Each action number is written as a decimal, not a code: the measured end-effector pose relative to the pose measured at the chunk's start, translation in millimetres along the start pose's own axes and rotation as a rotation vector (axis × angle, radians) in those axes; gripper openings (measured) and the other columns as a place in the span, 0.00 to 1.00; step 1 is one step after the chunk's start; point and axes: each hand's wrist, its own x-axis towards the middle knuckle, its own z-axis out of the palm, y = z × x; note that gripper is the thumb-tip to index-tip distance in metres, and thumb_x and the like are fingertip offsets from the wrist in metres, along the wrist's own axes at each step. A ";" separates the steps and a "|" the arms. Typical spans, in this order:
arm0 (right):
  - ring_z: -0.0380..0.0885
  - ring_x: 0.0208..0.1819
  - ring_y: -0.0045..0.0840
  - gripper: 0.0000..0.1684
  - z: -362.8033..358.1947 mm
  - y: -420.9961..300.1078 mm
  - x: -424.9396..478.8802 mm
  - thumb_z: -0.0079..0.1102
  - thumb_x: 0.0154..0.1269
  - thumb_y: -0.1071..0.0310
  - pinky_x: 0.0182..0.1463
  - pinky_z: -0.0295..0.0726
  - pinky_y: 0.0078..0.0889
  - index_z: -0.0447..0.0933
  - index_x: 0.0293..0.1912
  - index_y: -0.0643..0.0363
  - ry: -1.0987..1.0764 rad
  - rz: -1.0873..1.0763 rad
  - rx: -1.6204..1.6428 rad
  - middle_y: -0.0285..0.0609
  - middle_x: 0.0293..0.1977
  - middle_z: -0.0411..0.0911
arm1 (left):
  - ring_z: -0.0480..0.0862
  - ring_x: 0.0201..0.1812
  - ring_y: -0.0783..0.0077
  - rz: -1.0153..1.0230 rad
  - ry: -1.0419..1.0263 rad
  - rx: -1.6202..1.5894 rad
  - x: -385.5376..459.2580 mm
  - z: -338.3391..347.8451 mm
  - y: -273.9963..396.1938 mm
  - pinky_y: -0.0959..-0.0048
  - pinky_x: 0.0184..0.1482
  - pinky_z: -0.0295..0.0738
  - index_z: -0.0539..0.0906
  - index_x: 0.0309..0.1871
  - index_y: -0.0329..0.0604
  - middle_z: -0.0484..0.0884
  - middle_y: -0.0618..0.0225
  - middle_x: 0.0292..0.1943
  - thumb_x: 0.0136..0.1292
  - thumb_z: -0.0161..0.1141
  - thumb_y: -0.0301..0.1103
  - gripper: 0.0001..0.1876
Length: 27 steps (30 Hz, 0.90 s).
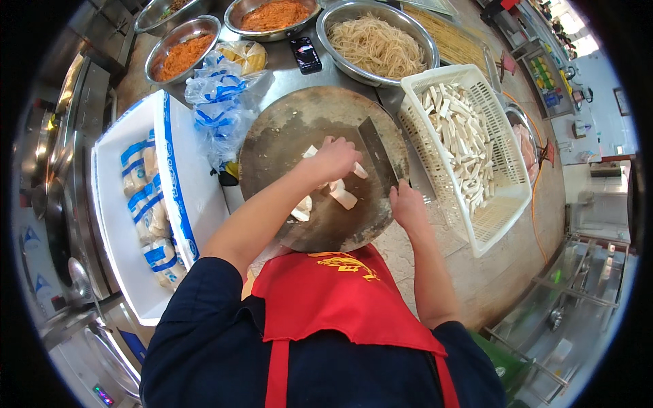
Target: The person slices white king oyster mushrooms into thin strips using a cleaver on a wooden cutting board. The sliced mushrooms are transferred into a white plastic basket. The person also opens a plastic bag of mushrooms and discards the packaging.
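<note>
A round wooden chopping block (pixel 275 127) stands before me with several white chunks (pixel 344 198) of what looks like mushroom on it. Over these chunks, my left hand (pixel 336 158) is bent with its fingers down; a piece shows at its edge, but whether it is gripped is hidden. At the block's right side, my right hand (pixel 408 204) is closed around the handle of a cleaver (pixel 376 153), whose broad blade lies over the block and points away from me. A white plastic basket (pixel 449 199) to the right holds many cut white strips (pixel 459 137).
At the left is a white foam box (pixel 196 183) with bagged goods (pixel 148 199). Plastic bags (pixel 219 107) lie beside the block. Beyond it are a phone (pixel 306 55), a steel bowl of pale shreds (pixel 377 46) and bowls of orange food (pixel 275 15).
</note>
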 end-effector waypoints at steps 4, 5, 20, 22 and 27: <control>0.83 0.32 0.58 0.13 2.2 1.4 6.2 0.54 0.74 0.62 0.38 0.80 0.62 0.71 0.40 0.63 -0.013 -0.059 -0.013 0.62 0.27 0.82 | 0.82 0.53 0.50 -0.069 0.085 -0.091 23.5 15.2 -13.0 0.54 0.56 0.76 0.84 0.50 0.47 0.82 0.59 0.47 0.65 0.64 0.34 0.12; 0.83 0.32 0.58 0.13 -0.4 1.4 8.0 0.54 0.74 0.62 0.39 0.80 0.62 0.71 0.40 0.64 -0.015 -0.067 -0.003 0.62 0.27 0.82 | 0.82 0.52 0.49 -0.065 0.169 -0.172 25.5 24.4 -18.8 0.54 0.55 0.77 0.83 0.50 0.45 0.82 0.58 0.47 0.64 0.64 0.33 0.12; 0.83 0.34 0.57 0.11 -38.8 19.7 29.5 0.52 0.73 0.64 0.42 0.80 0.60 0.72 0.40 0.64 -0.195 -0.221 -0.019 0.61 0.29 0.82 | 0.81 0.54 0.52 -0.051 0.521 -0.201 -9.1 42.4 -8.3 0.60 0.58 0.78 0.84 0.46 0.39 0.83 0.59 0.51 0.67 0.61 0.30 0.07; 0.84 0.33 0.56 0.10 -49.1 10.9 23.8 0.52 0.72 0.66 0.40 0.81 0.59 0.72 0.39 0.64 -0.194 -0.255 -0.056 0.60 0.28 0.83 | 0.81 0.55 0.52 -0.013 0.502 -0.213 -5.1 43.2 -6.7 0.60 0.58 0.78 0.85 0.47 0.39 0.83 0.58 0.52 0.67 0.61 0.29 0.08; 0.84 0.32 0.55 0.10 -11.2 7.1 29.7 0.49 0.72 0.68 0.39 0.82 0.57 0.72 0.39 0.65 -0.211 -0.282 -0.045 0.60 0.27 0.83 | 0.80 0.56 0.53 -0.082 0.403 -0.187 -2.5 44.8 -1.2 0.60 0.61 0.77 0.86 0.45 0.38 0.83 0.58 0.51 0.66 0.60 0.28 0.08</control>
